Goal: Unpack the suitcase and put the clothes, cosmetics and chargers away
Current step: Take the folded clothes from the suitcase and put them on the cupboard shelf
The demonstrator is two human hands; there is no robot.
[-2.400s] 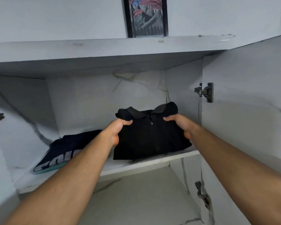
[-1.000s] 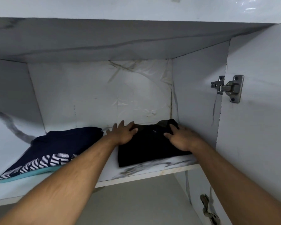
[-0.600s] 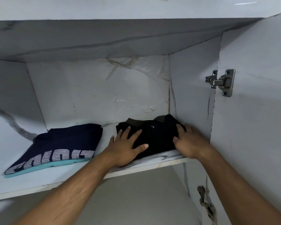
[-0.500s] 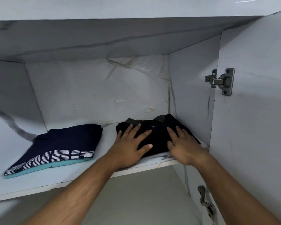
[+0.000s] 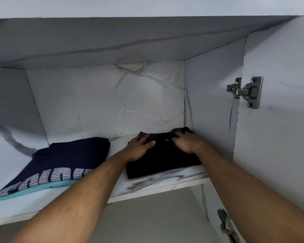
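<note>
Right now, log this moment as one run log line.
stage: placing | item: black shirt folded on shelf, right side | left hand flat on it | right hand at collar | beside: navy shirt

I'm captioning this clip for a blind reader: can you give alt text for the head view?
Both hands, left hand and right hand, rest on a folded black shirt at the right end of a white cupboard shelf. A folded navy shirt with white lettering lies apart to its left.
</note>
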